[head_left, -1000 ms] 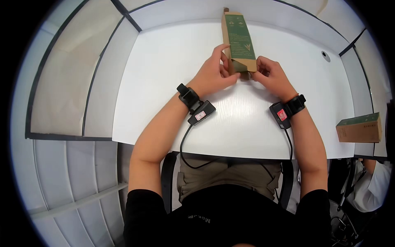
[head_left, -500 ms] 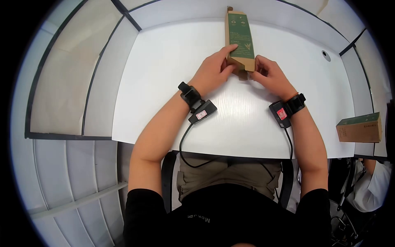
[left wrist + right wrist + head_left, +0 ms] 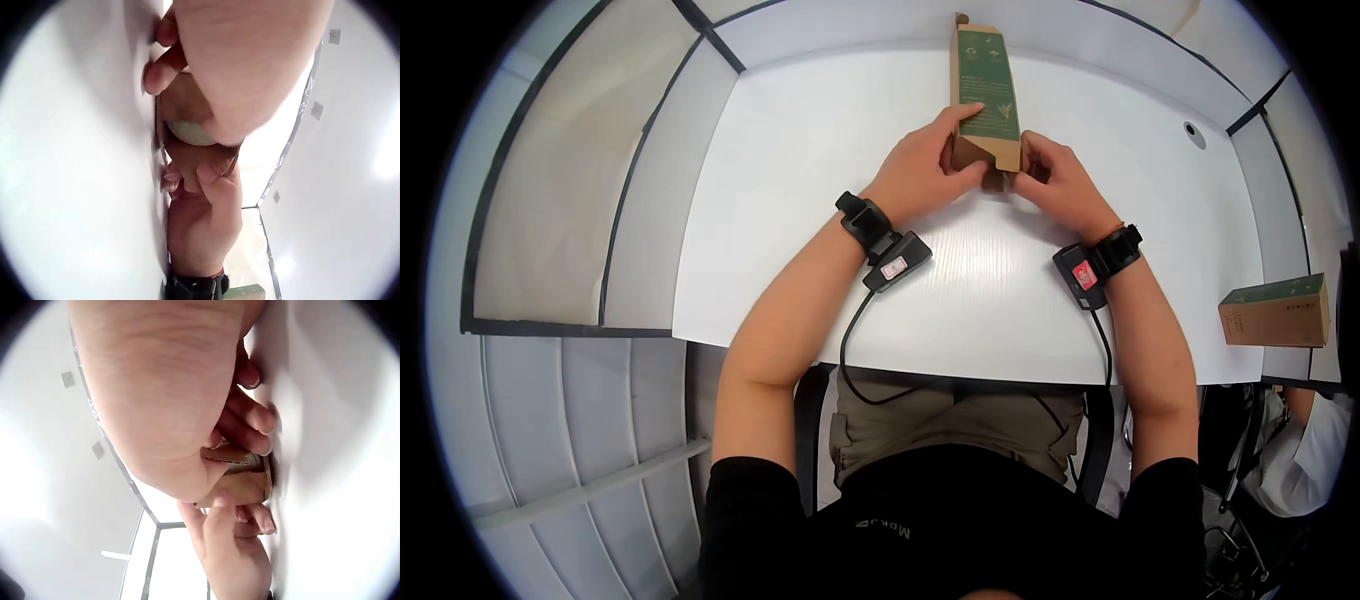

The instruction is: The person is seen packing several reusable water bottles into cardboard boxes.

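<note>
Across the white counter (image 3: 975, 320), another brown-and-green box (image 3: 1275, 318) sits at the right edge of the frame, and 2 black wrist cameras (image 3: 900, 262) ride on your wrists. Past them, your left hand (image 3: 915, 175) has its fingers gripping the left side of the long carton (image 3: 990, 85), while your right hand (image 3: 1065, 185) pinches cardboard at its near end; the carton reaches to upper centre, by the pale back panel (image 3: 850, 30).
</note>
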